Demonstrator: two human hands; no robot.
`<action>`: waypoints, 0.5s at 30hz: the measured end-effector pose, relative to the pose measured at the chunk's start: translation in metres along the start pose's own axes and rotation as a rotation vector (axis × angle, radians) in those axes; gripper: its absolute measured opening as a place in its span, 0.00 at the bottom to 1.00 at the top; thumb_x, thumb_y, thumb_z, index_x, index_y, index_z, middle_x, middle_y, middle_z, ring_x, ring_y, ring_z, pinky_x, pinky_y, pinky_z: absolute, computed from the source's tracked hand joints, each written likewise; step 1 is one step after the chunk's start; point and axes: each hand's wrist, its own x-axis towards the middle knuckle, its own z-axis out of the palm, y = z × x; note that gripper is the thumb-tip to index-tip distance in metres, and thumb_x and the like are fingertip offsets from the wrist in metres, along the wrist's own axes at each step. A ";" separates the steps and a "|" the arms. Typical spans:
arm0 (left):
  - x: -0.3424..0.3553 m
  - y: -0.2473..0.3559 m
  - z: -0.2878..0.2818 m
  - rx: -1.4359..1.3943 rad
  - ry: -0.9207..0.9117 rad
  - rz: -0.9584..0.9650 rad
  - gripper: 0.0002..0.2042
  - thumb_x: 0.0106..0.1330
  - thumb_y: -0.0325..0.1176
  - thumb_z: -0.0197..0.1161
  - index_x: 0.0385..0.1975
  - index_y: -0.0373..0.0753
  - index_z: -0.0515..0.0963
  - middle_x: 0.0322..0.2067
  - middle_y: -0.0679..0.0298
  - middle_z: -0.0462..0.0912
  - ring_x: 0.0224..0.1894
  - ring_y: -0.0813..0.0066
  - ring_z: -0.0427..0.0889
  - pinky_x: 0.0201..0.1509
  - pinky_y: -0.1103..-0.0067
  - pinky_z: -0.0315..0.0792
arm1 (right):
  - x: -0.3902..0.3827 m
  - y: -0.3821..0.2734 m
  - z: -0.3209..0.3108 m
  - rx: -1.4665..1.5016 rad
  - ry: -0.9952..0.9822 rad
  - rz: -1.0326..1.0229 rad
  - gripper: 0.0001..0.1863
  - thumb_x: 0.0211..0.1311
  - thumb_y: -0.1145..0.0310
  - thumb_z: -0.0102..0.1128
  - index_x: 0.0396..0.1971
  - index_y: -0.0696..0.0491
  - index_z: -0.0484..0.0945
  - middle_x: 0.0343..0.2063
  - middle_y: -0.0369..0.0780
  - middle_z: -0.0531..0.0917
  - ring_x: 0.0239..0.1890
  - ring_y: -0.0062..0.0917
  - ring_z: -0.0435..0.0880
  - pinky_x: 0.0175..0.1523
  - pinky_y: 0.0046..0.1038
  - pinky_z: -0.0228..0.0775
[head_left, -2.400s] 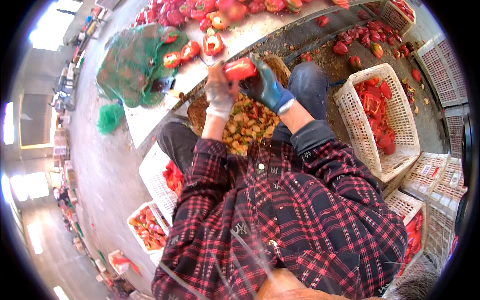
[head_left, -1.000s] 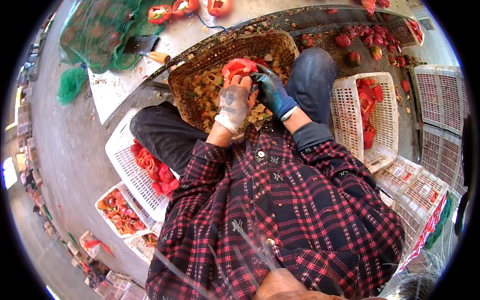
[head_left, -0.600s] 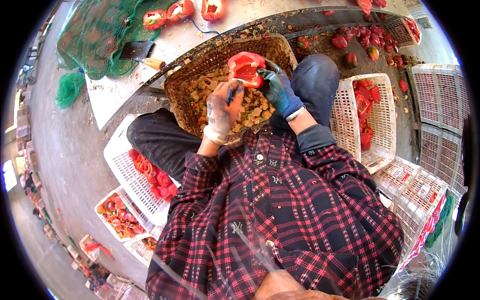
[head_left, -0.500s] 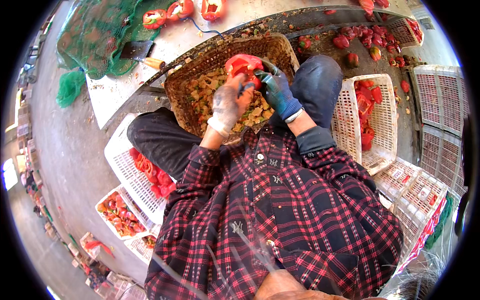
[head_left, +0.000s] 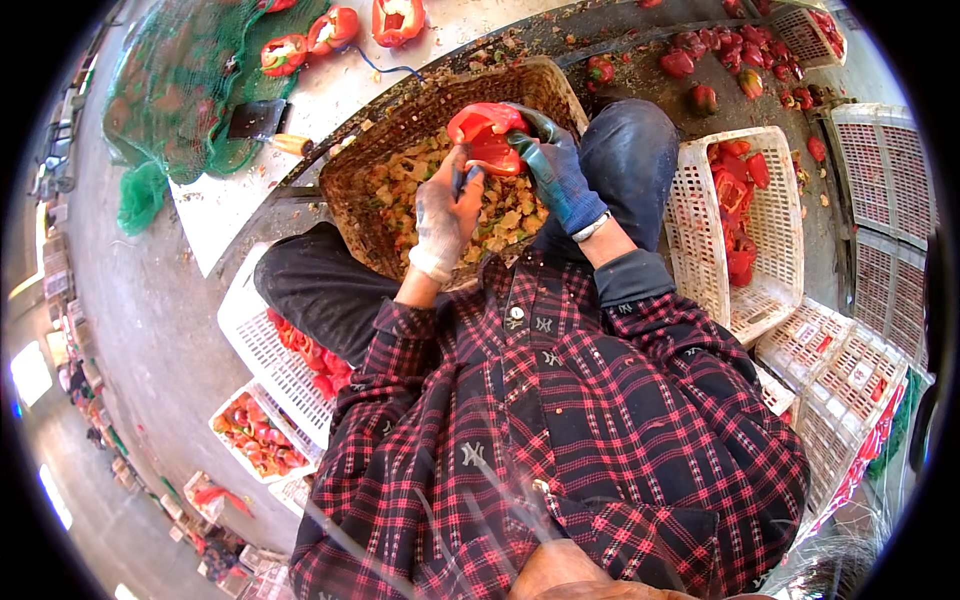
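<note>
A hollowed red bell pepper [head_left: 490, 138] is held over a brown basket [head_left: 345, 190], its cut opening facing my left hand. My right hand [head_left: 560, 175], in a blue and dark glove, grips the pepper from the right side. At the pepper's lower left edge is my left hand [head_left: 445, 210], in a whitish glove with bare fingertips. Its fingers are bent together by the rim; a small dark bluish piece shows between them, too blurred to name. Pepper cores and seedy scraps [head_left: 400, 190] lie in the basket below.
A metal table [head_left: 215, 215] carries cut peppers [head_left: 333, 32], a cleaver [head_left: 257, 120] and a green net [head_left: 165, 90]. White crates with red peppers stand at my right [head_left: 790, 210] and left [head_left: 255, 300]. Whole peppers [head_left: 705, 50] lie on the far right floor.
My left hand has drawn back from the pepper's opening toward its lower edge. The pepper is turned so that more of its hollow shows. The whole view has shifted slightly.
</note>
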 end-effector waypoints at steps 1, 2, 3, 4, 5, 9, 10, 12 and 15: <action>-0.003 -0.012 0.002 -0.011 -0.040 0.005 0.11 0.62 0.26 0.59 0.43 0.32 0.76 0.26 0.62 0.80 0.29 0.81 0.76 0.32 0.81 0.70 | 0.000 -0.002 0.005 -0.011 0.005 0.004 0.19 0.60 0.73 0.59 0.51 0.58 0.75 0.44 0.36 0.81 0.45 0.18 0.77 0.53 0.23 0.69; -0.006 -0.018 0.005 -0.019 -0.074 0.011 0.10 0.62 0.26 0.59 0.42 0.31 0.76 0.26 0.62 0.79 0.28 0.82 0.75 0.31 0.81 0.70 | 0.000 0.001 0.007 -0.029 0.006 0.021 0.19 0.60 0.73 0.59 0.51 0.58 0.75 0.44 0.37 0.81 0.44 0.19 0.77 0.52 0.23 0.69; -0.004 -0.014 0.010 -0.030 -0.117 0.022 0.10 0.62 0.26 0.59 0.42 0.31 0.76 0.25 0.63 0.79 0.27 0.82 0.75 0.30 0.81 0.70 | 0.001 0.006 0.005 -0.048 0.015 0.032 0.19 0.60 0.74 0.59 0.51 0.58 0.75 0.45 0.37 0.81 0.44 0.19 0.78 0.52 0.23 0.69; -0.007 -0.008 0.018 -0.066 -0.122 0.003 0.08 0.61 0.25 0.59 0.39 0.32 0.77 0.24 0.63 0.78 0.26 0.82 0.74 0.29 0.82 0.69 | 0.001 0.011 0.002 -0.067 0.025 0.042 0.19 0.60 0.74 0.59 0.52 0.59 0.75 0.45 0.37 0.81 0.44 0.19 0.78 0.52 0.23 0.69; -0.007 -0.004 0.023 0.003 -0.166 0.026 0.07 0.62 0.26 0.61 0.36 0.31 0.75 0.28 0.69 0.76 0.31 0.83 0.72 0.35 0.84 0.70 | 0.000 0.012 -0.004 0.049 0.093 0.150 0.20 0.59 0.76 0.58 0.53 0.59 0.74 0.46 0.38 0.80 0.43 0.20 0.78 0.51 0.23 0.70; -0.006 0.034 0.012 -0.222 -0.708 -0.019 0.12 0.63 0.32 0.61 0.42 0.32 0.76 0.32 0.66 0.80 0.34 0.81 0.74 0.39 0.82 0.71 | -0.010 -0.034 -0.032 0.380 0.152 0.129 0.18 0.59 0.76 0.55 0.51 0.59 0.74 0.43 0.40 0.80 0.43 0.22 0.80 0.49 0.25 0.73; -0.002 0.034 0.011 -0.105 -0.839 -0.007 0.15 0.62 0.34 0.63 0.46 0.33 0.76 0.33 0.62 0.81 0.37 0.78 0.76 0.44 0.79 0.71 | -0.015 -0.056 -0.044 0.035 0.186 -0.140 0.17 0.60 0.76 0.55 0.49 0.59 0.74 0.41 0.40 0.80 0.42 0.22 0.80 0.48 0.24 0.74; 0.019 0.032 0.007 0.057 -0.744 0.169 0.16 0.60 0.35 0.65 0.46 0.35 0.76 0.37 0.57 0.81 0.41 0.69 0.79 0.48 0.74 0.72 | -0.027 -0.091 -0.099 -0.020 0.295 -0.267 0.15 0.60 0.75 0.55 0.47 0.57 0.75 0.40 0.39 0.81 0.40 0.22 0.81 0.45 0.24 0.75; 0.084 0.027 -0.017 0.507 -0.411 0.351 0.13 0.60 0.34 0.64 0.41 0.36 0.75 0.33 0.55 0.79 0.33 0.61 0.80 0.37 0.71 0.75 | -0.047 -0.147 -0.183 0.116 0.540 -0.220 0.14 0.59 0.73 0.56 0.46 0.56 0.76 0.39 0.37 0.81 0.39 0.25 0.81 0.44 0.28 0.76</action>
